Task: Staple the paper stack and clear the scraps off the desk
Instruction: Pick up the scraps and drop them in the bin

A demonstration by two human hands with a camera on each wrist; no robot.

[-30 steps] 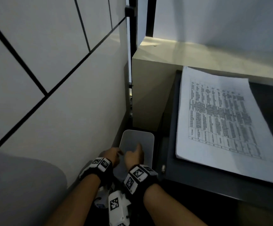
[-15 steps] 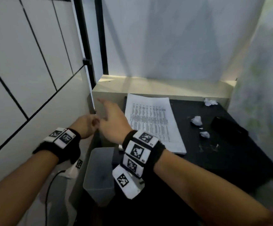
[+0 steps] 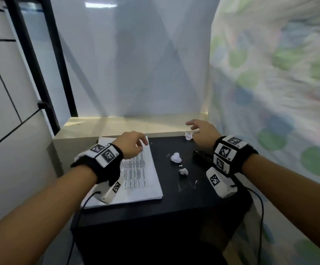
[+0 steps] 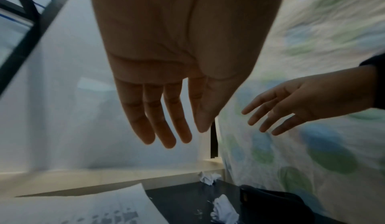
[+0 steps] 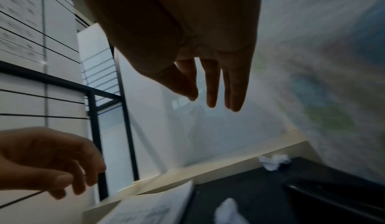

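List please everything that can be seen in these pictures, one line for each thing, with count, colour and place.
desk: one, black, in the middle, low in the head view.
paper stack: one, white with printed text, on the left part of the desk.
crumpled paper scraps: three, white, on the desk right of the stack; one lies at the far edge.
small paper bits: several, white, near the scraps.
stapler: one, black, right part of the desk, partly hidden by the right wrist.
ledge: one, cream, behind the desk.
patterned cloth: one, white with green and blue spots, at the right.
left hand: above the far end of the stack, empty.
right hand: above the far right of the desk, fingers spread, empty.
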